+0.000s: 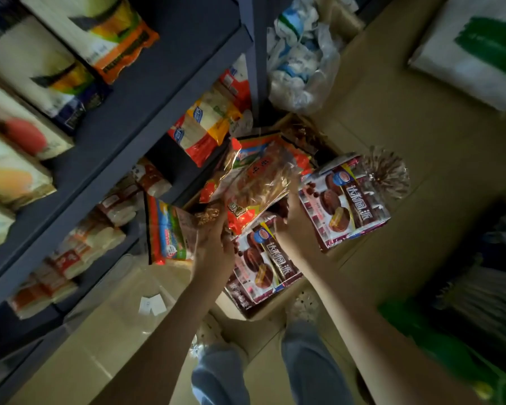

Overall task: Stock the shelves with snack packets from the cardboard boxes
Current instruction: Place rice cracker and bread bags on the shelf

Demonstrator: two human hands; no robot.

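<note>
Pale-blue jeans (219, 375) and perforated shoes (304, 306) stand nearest, right at the cardboard box (254, 314). Inside it lies a maroon chocolate-pie packet (263, 261); a second one (345, 200) rests tilted over the box's right side. Above them both hands hold a crinkly orange packet (257, 185). The left hand (214, 238) has its fingers curled round the near, lower-left end, and the right hand (292, 226) pinches the right edge. The packet's long axis runs diagonally, its far end pointing up-right, away from the person. Beyond, dark metal shelves (158, 83) at left carry red-and-yellow packets (208, 127). A clear plastic bag (301, 62) sits farthest.
</note>
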